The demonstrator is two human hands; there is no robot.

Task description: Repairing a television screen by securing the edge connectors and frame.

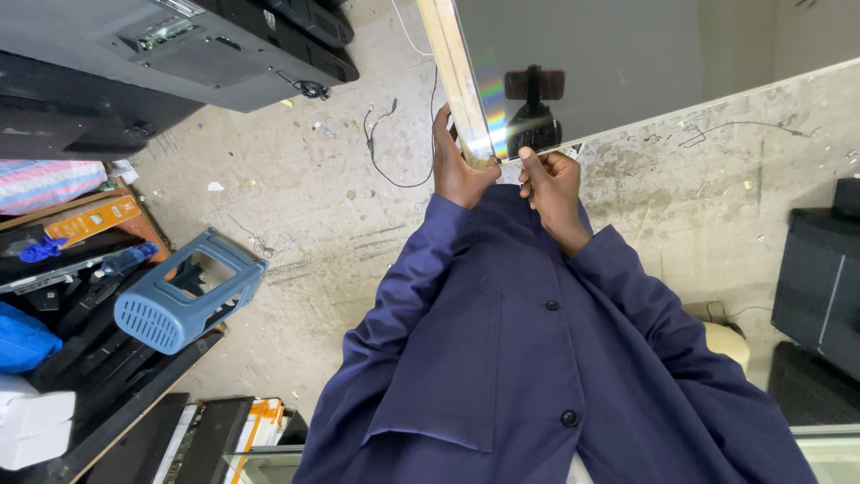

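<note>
I hold a large flat screen panel [618, 63] upright in front of me; its glossy grey face reflects a head-mounted camera. My left hand [459, 166] grips the panel's lower left corner by its pale edge strip [452, 72]. My right hand [551, 188] pinches the bottom edge just to the right of that corner. Both arms wear dark blue jacket sleeves [502, 341].
A blue plastic fan-like housing [184, 300] lies on a cluttered bench at left. Dark TV casings [179, 45] sit at top left, another black set [820, 287] at right. Loose wires [385, 143] trail over the dusty concrete floor [296, 206].
</note>
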